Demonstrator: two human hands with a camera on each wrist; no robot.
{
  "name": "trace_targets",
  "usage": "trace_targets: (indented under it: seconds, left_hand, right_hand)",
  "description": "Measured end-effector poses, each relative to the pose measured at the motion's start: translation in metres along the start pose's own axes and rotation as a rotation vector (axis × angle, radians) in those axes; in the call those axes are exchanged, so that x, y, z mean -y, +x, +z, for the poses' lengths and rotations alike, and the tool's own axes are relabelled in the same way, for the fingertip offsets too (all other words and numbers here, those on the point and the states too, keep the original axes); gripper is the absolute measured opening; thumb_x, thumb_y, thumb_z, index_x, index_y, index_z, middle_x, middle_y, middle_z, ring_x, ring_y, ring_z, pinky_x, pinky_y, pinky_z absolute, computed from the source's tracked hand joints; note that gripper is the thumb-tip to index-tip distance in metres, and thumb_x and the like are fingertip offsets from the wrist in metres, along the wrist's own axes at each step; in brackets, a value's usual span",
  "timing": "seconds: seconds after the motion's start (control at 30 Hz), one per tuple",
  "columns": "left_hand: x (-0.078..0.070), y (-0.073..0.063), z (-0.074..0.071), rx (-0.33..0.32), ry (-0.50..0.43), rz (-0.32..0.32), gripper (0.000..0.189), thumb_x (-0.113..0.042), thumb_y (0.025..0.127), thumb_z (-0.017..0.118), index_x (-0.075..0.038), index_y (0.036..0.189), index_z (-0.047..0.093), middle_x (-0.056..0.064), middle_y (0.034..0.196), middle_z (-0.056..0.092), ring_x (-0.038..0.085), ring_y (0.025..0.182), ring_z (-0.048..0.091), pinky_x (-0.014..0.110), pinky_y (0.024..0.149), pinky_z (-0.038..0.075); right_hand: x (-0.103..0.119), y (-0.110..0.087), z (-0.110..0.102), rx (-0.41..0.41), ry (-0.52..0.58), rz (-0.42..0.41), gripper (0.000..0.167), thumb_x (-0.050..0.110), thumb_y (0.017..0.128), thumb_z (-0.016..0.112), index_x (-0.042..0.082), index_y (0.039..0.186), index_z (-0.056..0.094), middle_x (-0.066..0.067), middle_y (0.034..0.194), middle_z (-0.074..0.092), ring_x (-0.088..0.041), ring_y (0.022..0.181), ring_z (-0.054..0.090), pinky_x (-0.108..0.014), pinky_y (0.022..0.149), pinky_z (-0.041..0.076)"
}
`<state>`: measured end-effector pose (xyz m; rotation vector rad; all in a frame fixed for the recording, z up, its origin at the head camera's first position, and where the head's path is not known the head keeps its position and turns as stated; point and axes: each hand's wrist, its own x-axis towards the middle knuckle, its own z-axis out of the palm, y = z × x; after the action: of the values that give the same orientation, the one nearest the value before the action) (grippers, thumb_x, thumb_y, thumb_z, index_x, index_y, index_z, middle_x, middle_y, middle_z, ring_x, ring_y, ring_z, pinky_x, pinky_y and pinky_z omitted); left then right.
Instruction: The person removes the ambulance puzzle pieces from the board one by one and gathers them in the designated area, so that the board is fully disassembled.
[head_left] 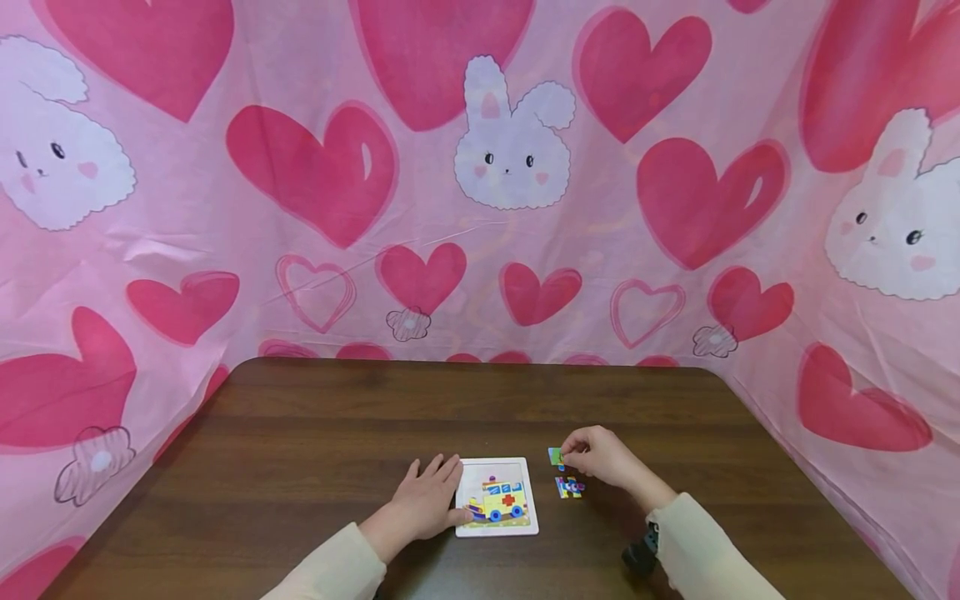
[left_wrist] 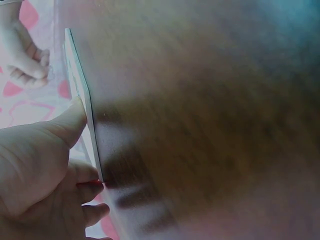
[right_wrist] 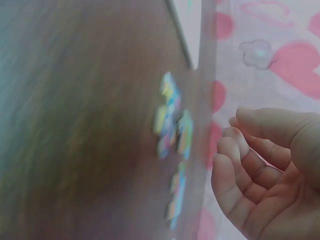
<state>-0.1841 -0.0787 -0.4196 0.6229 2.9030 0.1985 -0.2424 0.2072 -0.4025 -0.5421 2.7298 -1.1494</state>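
A white-framed puzzle board (head_left: 534, 523) lies on the table, showing a yellow ambulance picture with a pale area above and to its left. My left hand (head_left: 426, 504) rests at the board's left side, fingers spread, with the thumb over its lower edge. To the right of the board, my right hand (head_left: 600, 457) is raised above the table beside a green puzzle piece (head_left: 554, 455), partly covering it. Its fingers are loosely bent, and the right wrist view shows nothing between thumb and fingertips. A multicoloured puzzle piece (head_left: 567, 488) lies just nearer to me.
The brown wooden table (head_left: 337, 433) stretches out around the board. Behind it and at both sides hangs a pink cloth (head_left: 427, 225) with hearts and rabbits. Several puzzle pieces (right_wrist: 168, 120) appear blurred on the table in the right wrist view. A black device (head_left: 640, 554) is on my right wrist.
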Motion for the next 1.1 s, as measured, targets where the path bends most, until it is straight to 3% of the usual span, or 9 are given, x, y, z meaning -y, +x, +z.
trace_targets:
  seconds: [0.3,0.57,1.1]
  left_hand:
    - [0.0,-0.001,0.0,0.006,-0.001,-0.004,0.073,-0.051,0.084,0.058,-0.004,0.137,0.042,0.011,0.143,0.036,0.031,0.131,0.029,0.054,0.103,0.02]
    - [0.001,0.001,0.001,0.008,-0.001,-0.008,0.074,-0.052,0.084,0.057,-0.004,0.137,0.042,0.011,0.143,0.036,0.031,0.132,0.029,0.054,0.103,0.02]
    - [-0.002,-0.001,-0.003,0.005,0.006,0.0,0.072,-0.051,0.085,0.056,-0.004,0.137,0.042,0.01,0.143,0.037,0.03,0.131,0.03,0.054,0.102,0.022]
  right_hand:
    - [0.025,0.008,0.011,0.022,0.037,-0.107,0.009,0.004,0.083,0.065,-0.003,0.089,0.065,0.0,0.066,0.054,-0.013,0.053,0.049,-0.026,0.049,0.045]
    - [0.041,0.011,0.032,0.079,0.086,-0.096,0.011,0.002,0.081,0.067,-0.003,0.091,0.064,0.0,0.067,0.054,-0.012,0.053,0.049,-0.027,0.049,0.047]
    - [0.045,0.016,0.062,0.183,0.0,-0.16,0.013,0.004,0.08,0.068,0.004,0.093,0.064,0.003,0.069,0.053,-0.015,0.062,0.047,-0.025,0.052,0.04]
